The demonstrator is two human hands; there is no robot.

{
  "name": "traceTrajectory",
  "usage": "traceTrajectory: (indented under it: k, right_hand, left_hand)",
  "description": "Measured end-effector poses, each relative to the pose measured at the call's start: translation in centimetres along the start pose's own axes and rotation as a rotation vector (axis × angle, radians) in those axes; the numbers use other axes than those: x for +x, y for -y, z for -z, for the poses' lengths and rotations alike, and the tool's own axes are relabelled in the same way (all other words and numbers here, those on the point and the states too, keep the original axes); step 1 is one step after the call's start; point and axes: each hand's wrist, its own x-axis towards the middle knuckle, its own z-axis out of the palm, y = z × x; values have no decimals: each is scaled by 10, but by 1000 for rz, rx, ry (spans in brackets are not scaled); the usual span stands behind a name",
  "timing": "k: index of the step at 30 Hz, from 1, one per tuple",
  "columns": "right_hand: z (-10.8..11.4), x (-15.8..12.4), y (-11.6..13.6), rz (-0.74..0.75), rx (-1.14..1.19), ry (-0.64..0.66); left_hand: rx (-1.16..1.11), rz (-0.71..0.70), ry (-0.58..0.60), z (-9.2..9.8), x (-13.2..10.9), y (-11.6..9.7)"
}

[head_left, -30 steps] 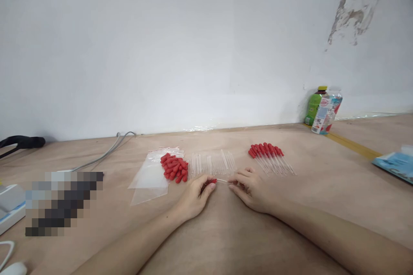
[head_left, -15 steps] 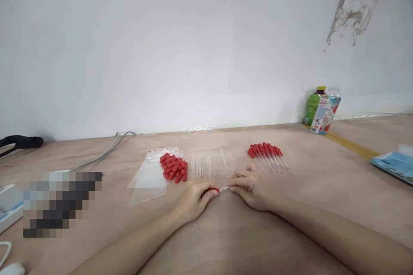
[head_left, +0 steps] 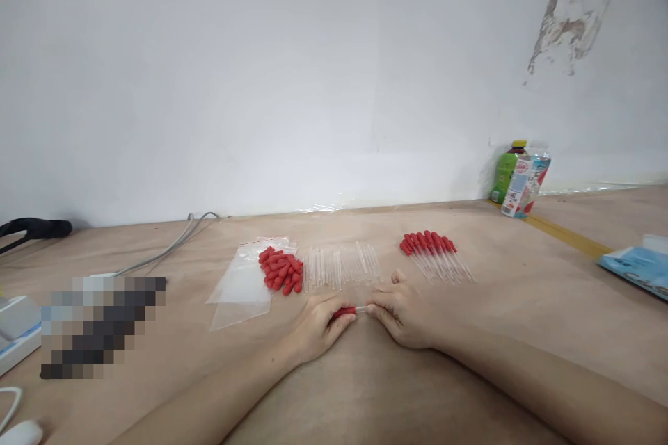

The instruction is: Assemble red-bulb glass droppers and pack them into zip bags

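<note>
Between the thumb and fingers of my left hand (head_left: 318, 327) is a red rubber bulb (head_left: 346, 311), its open end facing right. My right hand (head_left: 399, 313) pinches a clear glass dropper tube (head_left: 361, 309), whose left end meets the bulb; how far it sits inside is hidden. Just beyond my left hand lies a heap of loose red bulbs (head_left: 282, 270). Beside the heap, several clear tubes (head_left: 339, 268) lie in a row. Past my right hand, several droppers with red bulbs fitted (head_left: 435, 254) are laid side by side.
Clear plastic zip bags (head_left: 243, 285) lie partly under the bulb heap. At left are a pixelated dark object (head_left: 104, 330), a grey cable (head_left: 167, 250) and a white power strip (head_left: 21, 334). Bottles (head_left: 525, 184) stand by the wall; a blue packet (head_left: 639, 268) lies far right.
My right hand has moved slightly left and down, closer to my left hand. Less of the tube shows between them, and more of the red bulb is visible.
</note>
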Motion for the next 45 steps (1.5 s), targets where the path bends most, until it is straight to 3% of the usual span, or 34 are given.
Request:
traceTrajectory:
  k: [8,13,19,21,24,26,28,36,45]
  right_hand:
    - [-8,3,3,-66,105,52]
    - [-2,7,6,-107,129,120]
    - [24,8,-7,-178,201,223]
    - [34,7,-26,-280,255,200]
    - [46,5,-60,-575,301,11]
    - [48,5,-77,-773,191,-126]
    - [45,5,-87,-872,42,-187]
    - [13,19,-90,-859,-413,-50]
    - [19,39,-67,-828,-402,70]
  left_hand:
    - [-14,-49,21,1,1,1]
    - [1,-64,30,6,5,1]
    - [-81,111,-81,6,4,9]
    - [-114,154,-84,5,3,13]
    - [-103,148,-47,4,4,15]
    - [-83,137,-37,4,4,15]
    - [-77,132,-33,4,5,14]
    - [-81,123,-19,4,5,14]
    - [-80,111,-10,5,6,13]
